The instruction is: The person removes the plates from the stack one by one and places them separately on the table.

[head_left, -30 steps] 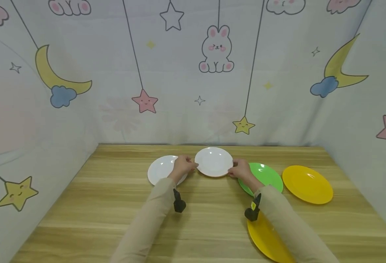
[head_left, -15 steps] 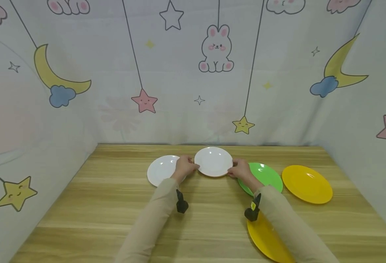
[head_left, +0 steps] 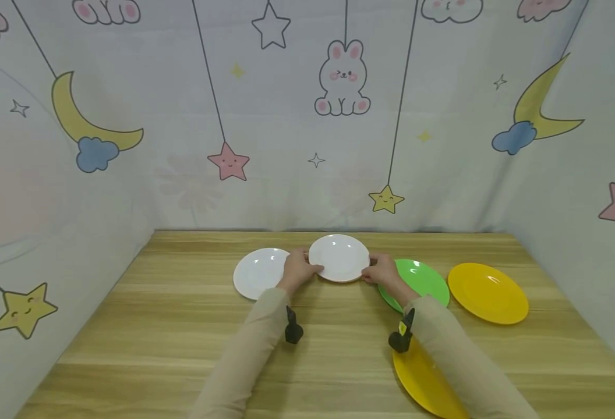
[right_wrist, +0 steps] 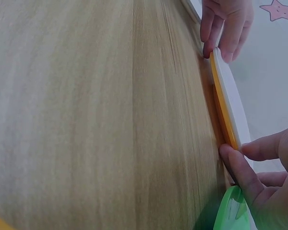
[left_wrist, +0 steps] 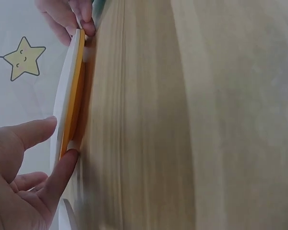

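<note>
A white plate (head_left: 339, 258) lies on top of an orange plate (left_wrist: 77, 103) at the back middle of the table. From above, the white one hides the orange one; both wrist views show their stacked edges. My left hand (head_left: 296, 271) pinches the stack's left rim, thumb at the white plate and fingertips under the orange one. On the opposite rim, my right hand (head_left: 385, 272) holds the pair in the same way. Whether the stack's base touches the table I cannot tell.
Another white plate (head_left: 259, 272) lies left, partly behind my left hand. To the right are a green plate (head_left: 425, 283) and a yellow plate (head_left: 488, 293). Under my right forearm sits another yellow plate (head_left: 424, 378). A patterned cloth (head_left: 286, 203) hangs around the wooden table (head_left: 181, 326).
My left hand has shifted slightly right along the stack's rim, its thumb reaching further over the white plate. My right hand and the plates stay nearly where they were.
</note>
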`<state>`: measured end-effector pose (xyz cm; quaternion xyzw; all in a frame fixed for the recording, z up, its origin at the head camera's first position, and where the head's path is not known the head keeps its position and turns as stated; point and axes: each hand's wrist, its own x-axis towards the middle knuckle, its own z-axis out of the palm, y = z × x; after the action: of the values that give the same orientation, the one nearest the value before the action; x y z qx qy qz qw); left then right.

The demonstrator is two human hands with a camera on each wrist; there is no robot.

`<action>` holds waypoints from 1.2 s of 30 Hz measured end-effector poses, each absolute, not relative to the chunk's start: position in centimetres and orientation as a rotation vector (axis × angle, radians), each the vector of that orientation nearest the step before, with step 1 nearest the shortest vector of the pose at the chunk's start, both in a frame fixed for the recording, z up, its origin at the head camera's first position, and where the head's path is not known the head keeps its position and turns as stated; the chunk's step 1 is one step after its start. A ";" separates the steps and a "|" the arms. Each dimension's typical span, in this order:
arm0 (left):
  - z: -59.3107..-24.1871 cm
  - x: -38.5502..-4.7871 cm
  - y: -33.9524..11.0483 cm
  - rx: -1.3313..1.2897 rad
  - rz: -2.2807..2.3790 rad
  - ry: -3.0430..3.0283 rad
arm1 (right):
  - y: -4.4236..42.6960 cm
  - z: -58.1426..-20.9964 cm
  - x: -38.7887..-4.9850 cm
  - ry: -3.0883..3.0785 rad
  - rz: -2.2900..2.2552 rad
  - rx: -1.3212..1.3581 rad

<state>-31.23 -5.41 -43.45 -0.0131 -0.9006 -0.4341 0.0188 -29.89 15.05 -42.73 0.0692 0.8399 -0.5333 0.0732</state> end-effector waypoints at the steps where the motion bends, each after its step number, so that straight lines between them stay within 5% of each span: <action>1: -43.5 -31.2 -5.3 -0.042 -1.337 -2.798 | 15.1 -42.7 -29.9 2.525 -1.600 0.205; 25: -43.3 -31.3 -5.4 -0.070 -1.258 -2.848 | 15.2 -43.3 -30.0 2.462 -1.683 0.139; 36: -43.0 -31.6 -5.7 0.125 -1.476 -2.722 | 15.2 -43.1 -30.0 2.481 -1.626 0.170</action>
<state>-31.55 -5.69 -42.99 0.0403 -0.8782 -0.4761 0.0214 -29.98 15.17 -43.05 0.0570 0.8320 -0.5452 0.0853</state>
